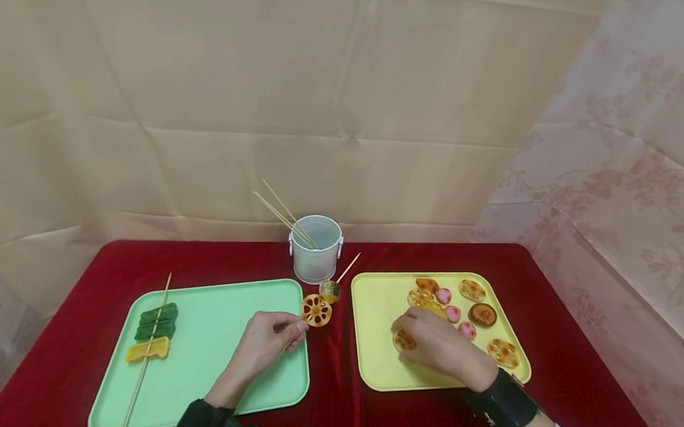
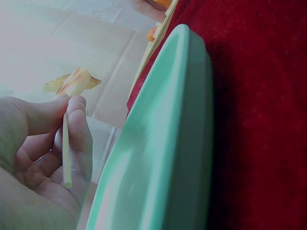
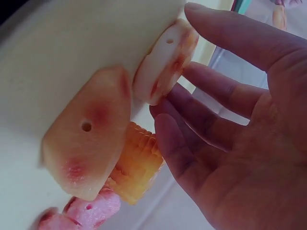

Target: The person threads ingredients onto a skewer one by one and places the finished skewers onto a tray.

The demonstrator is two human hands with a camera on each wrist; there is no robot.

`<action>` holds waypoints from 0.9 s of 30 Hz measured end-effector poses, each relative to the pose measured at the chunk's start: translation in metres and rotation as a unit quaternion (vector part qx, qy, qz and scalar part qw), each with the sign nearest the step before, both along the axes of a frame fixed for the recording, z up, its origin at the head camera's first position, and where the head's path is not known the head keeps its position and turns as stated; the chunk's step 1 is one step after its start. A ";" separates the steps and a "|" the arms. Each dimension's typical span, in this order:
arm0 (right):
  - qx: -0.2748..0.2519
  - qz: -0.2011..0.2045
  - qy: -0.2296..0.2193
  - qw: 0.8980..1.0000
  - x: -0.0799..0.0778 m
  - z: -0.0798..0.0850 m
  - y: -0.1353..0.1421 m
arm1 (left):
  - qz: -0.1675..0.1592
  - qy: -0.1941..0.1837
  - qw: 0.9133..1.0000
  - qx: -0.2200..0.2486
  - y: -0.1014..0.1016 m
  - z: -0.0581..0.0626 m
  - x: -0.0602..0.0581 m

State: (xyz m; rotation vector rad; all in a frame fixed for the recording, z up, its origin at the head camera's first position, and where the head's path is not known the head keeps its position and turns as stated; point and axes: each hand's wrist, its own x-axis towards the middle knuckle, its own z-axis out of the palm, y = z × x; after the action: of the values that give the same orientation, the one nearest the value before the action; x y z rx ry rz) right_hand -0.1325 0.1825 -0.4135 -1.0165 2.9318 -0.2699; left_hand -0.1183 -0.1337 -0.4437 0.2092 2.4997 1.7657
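In the head view my left hand (image 1: 267, 344) pinches a wooden skewer (image 1: 349, 267) over the right edge of the green tray (image 1: 224, 356). A lotus root slice (image 1: 316, 310) and a green-rimmed yellow chunk (image 1: 329, 291) are threaded on it. The left wrist view shows the skewer's blunt end (image 2: 67, 158) lying along my fingers. Over the yellow tray (image 1: 377, 364), my right hand (image 1: 436, 343) holds a round browned slice (image 1: 404, 340) between thumb and fingers. In the right wrist view that slice (image 3: 165, 62) stands tilted, a small hole in its pale edge.
A loaded skewer (image 1: 152, 332) with green and yellow pieces lies on the green tray. Behind stands a white bucket (image 1: 315, 264) with several bare skewers (image 1: 284, 210). On the yellow tray are pink pieces (image 1: 453, 314), a mushroom (image 1: 482, 314) and browned slices (image 1: 503, 353).
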 end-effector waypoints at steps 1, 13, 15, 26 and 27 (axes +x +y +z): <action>0.003 0.003 0.007 1.000 0.000 -0.001 0.000 | 0.001 -0.002 1.000 0.003 0.000 0.000 0.000; -0.036 -0.061 0.027 0.997 -0.006 0.004 -0.013 | -0.002 -0.003 1.000 0.003 0.001 0.001 -0.001; -0.062 -0.086 0.018 0.994 -0.008 0.006 -0.017 | -0.004 -0.003 1.000 -0.001 0.001 0.001 -0.001; -0.298 -0.172 -0.103 0.933 -0.031 0.017 -0.032 | -0.006 -0.003 1.000 -0.003 0.002 0.001 -0.001; -0.327 -0.182 -0.128 0.919 -0.033 0.017 -0.033 | -0.006 -0.005 1.000 -0.001 0.002 0.001 -0.001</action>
State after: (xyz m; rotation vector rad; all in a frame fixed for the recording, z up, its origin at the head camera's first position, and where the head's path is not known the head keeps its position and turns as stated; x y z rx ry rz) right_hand -0.1658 0.1497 -0.3964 -0.3812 2.7896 -1.3458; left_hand -0.1192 -0.1319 -0.4430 0.2136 2.4886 1.7544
